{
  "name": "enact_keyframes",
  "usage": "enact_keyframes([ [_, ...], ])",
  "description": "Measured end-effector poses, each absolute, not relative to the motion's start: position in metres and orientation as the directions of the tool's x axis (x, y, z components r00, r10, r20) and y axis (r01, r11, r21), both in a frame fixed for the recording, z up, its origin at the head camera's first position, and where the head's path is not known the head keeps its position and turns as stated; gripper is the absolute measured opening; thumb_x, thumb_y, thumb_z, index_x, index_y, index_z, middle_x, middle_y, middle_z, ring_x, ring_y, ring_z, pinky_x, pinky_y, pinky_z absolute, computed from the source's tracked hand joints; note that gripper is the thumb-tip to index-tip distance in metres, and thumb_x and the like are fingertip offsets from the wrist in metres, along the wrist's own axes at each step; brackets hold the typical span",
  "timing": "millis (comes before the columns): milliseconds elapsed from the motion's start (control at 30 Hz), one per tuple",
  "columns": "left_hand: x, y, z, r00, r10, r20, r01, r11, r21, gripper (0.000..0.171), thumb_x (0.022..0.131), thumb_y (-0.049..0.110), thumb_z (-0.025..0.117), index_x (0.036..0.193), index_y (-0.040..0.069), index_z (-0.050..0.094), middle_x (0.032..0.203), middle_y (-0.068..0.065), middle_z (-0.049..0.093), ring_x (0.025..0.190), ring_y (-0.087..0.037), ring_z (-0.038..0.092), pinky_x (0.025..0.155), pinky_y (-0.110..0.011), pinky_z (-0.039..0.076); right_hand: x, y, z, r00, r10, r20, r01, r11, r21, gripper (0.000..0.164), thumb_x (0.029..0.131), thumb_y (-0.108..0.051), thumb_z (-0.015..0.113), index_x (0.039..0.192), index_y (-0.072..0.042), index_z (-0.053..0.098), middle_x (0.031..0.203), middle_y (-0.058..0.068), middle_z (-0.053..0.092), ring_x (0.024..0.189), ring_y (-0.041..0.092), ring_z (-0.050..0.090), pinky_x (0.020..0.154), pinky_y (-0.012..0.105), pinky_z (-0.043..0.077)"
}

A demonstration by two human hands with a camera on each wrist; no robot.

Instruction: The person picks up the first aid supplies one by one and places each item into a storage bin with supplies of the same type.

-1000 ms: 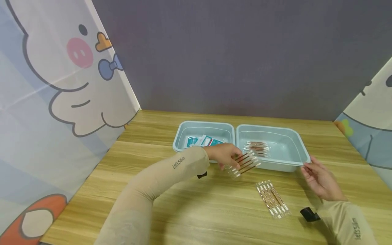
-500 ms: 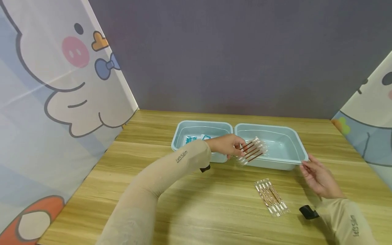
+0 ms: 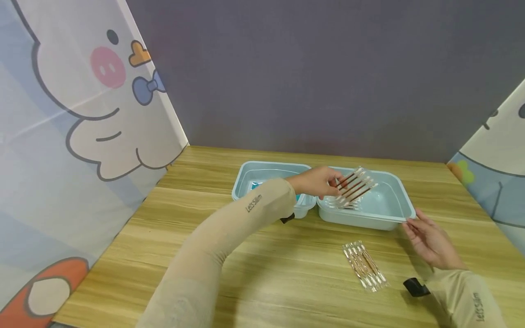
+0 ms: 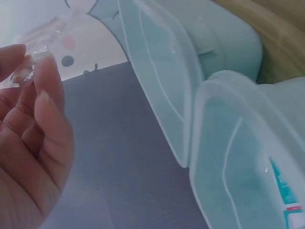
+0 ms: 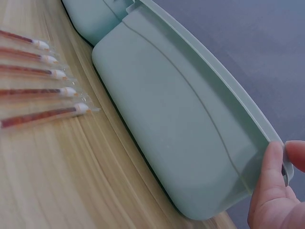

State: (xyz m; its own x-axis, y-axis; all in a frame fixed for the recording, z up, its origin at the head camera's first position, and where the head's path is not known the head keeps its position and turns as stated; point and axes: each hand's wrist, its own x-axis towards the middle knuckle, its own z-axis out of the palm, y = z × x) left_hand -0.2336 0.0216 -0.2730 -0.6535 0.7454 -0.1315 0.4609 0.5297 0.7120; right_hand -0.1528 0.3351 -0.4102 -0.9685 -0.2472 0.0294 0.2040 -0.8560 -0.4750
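Above the right light-blue bin [image 3: 385, 218], my left hand [image 3: 321, 181] pinches a clear strip of brown-stemmed cotton swabs [image 3: 356, 187] by its edge. The left wrist view shows the thumb and fingers [image 4: 47, 76] closed on the wrapper. Beneath the held strip, part of another swab pack lies in the bin, mostly covered. At that bin's front right corner, my right hand [image 3: 430, 241] grips the rim between thumb and fingers, plain in the right wrist view on the bin wall [image 5: 167, 119]. A further swab pack [image 3: 365, 266] lies on the table in front.
A second light-blue bin [image 3: 246, 175] stands close against the left side of the first, with teal-and-white packets [image 4: 283, 186] inside, partly hidden by my left sleeve. The wood-grain table [image 3: 197, 182] meets a dark grey panel behind. Printed cartoon sheets hang on both sides.
My left hand has carried the swab strip rightward and farther back, from in front of the bins to over the right bin. The right hand keeps its grip on the rim.
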Motion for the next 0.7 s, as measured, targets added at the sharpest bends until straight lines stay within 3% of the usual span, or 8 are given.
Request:
enact_keyframes([
  [167,-0.234,0.027,-0.268,-0.696,0.704,-0.140,0.413,0.553,0.724,0.028,0.096,0.008,0.058,0.123,0.008,0.059,0.095,-0.008,0.063,0.060,-0.021,0.056,0.063,-0.040,0.054,-0.153,0.337,-0.411,-0.970,-0.241,0.022,0.201,-0.854,-0.480,0.035,0.097,0.014,0.035,0.108,0.002,0.066,0.100,0.018,0.058,0.090,0.026,0.062,0.088,0.027,0.054],
  [300,-0.237,0.033,-0.273,-0.749,0.648,-0.139,0.358,0.572,0.738,0.022,0.096,0.008,0.059,0.117,0.008,0.060,0.087,-0.002,0.061,0.055,-0.020,0.056,0.054,-0.037,0.051,-0.154,0.339,-0.412,-0.970,-0.241,0.030,0.199,-0.857,-0.475,0.035,0.097,0.014,0.035,0.108,0.002,0.066,0.100,0.018,0.058,0.090,0.027,0.062,0.088,0.028,0.054],
  [500,-0.243,0.041,-0.286,-0.826,0.545,-0.143,0.267,0.601,0.753,0.015,0.095,0.008,0.060,0.109,0.006,0.062,0.095,-0.012,0.066,0.048,-0.015,0.053,0.044,-0.026,0.046,-0.156,0.338,-0.412,-0.970,-0.239,0.040,0.191,-0.856,-0.480,0.035,0.097,0.014,0.034,0.109,0.002,0.065,0.101,0.018,0.058,0.090,0.026,0.062,0.087,0.027,0.054],
  [700,-0.250,0.044,-0.292,-0.867,0.468,-0.171,0.209,0.654,0.727,0.011,0.093,0.010,0.061,0.104,0.009,0.065,0.098,-0.002,0.062,0.044,-0.011,0.049,0.048,-0.027,0.050,-0.154,0.338,-0.413,-0.968,-0.246,0.040,0.198,-0.856,-0.477,0.037,0.098,0.014,0.032,0.109,0.002,0.066,0.101,0.018,0.058,0.090,0.026,0.062,0.088,0.027,0.054],
])
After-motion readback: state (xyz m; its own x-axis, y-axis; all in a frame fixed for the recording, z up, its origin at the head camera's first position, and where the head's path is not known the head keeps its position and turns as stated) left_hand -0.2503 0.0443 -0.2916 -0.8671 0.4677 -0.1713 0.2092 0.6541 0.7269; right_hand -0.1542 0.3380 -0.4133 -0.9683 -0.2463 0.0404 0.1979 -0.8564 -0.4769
